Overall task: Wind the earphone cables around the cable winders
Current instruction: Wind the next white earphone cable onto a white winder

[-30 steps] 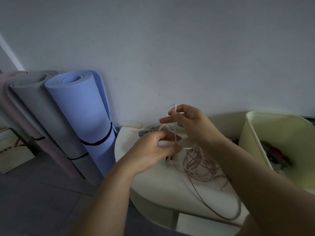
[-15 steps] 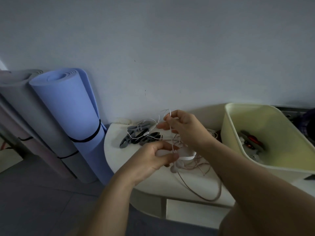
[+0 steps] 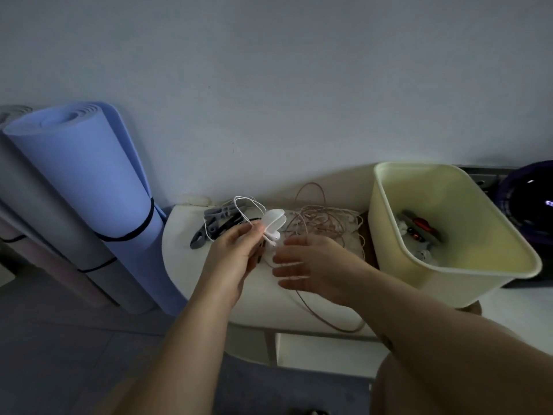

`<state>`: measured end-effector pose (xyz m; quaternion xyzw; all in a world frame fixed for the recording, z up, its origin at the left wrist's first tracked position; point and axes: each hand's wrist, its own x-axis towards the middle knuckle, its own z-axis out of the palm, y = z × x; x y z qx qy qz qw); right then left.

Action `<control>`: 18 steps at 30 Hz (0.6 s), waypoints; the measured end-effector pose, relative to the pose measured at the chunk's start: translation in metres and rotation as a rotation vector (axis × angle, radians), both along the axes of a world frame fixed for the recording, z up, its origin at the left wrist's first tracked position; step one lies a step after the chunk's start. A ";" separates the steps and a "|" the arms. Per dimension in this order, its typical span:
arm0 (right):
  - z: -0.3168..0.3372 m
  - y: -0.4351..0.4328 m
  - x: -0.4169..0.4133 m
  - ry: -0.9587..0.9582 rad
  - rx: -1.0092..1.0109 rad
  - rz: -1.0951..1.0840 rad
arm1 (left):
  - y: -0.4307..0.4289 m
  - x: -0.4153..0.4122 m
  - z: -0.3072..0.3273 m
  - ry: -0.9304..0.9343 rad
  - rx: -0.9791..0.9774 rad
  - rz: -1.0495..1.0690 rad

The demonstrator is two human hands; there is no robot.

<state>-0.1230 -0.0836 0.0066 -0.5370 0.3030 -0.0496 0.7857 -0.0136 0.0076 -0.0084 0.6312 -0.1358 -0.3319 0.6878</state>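
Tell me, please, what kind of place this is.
Probably a room in a home, perhaps a storage or exercise corner: rolled mats lean against the plain wall, a low cream table holds loose cables, and a yellow plastic bin holds small items.

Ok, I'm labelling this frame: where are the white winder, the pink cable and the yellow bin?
white winder (image 3: 274, 220): head view, its upper flap.
pink cable (image 3: 322, 221): head view, middle of the tangle.
yellow bin (image 3: 443, 283): head view, front outer wall.
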 end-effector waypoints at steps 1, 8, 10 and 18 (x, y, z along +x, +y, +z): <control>-0.001 0.001 0.004 -0.043 0.029 -0.017 | -0.001 -0.001 -0.001 0.002 -0.009 0.009; -0.007 0.000 0.025 -0.153 0.048 -0.136 | -0.002 0.003 -0.004 0.014 -0.068 0.073; -0.007 0.001 0.028 -0.153 0.054 -0.137 | 0.000 0.005 -0.003 -0.004 -0.054 0.066; -0.007 0.002 0.033 -0.182 0.172 -0.110 | 0.002 0.007 -0.008 -0.189 -0.018 0.123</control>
